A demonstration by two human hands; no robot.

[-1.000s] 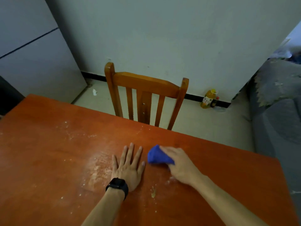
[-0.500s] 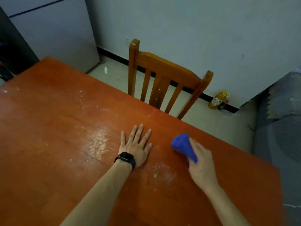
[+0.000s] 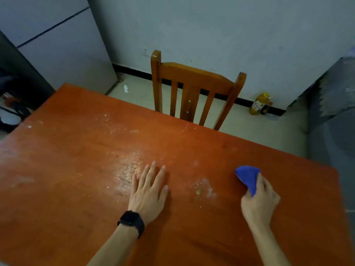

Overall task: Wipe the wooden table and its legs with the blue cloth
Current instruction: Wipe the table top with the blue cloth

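Cloth (image 3: 246,176): on table (image 3: 76,169), near side of chair (image 3: 194,93), off to its right. Right hand (image 3: 258,203) grips it, fingers curled round. Left hand (image 3: 148,191) flat on the top, fingers spread, holding nothing. Cloth judged soft, light, limp: hold the bunched middle and press down.

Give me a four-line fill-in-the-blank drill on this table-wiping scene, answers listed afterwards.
1. The right hand grips a bunched blue ____.
2. The left hand, flat on the orange-brown wooden table, wears a black wrist ____.
3. Beyond the table's far edge stands a wooden slat-backed ____.
4. The yellow plastic bottle stands on the floor against the pale painted ____.
Missing words: cloth; watch; chair; wall.
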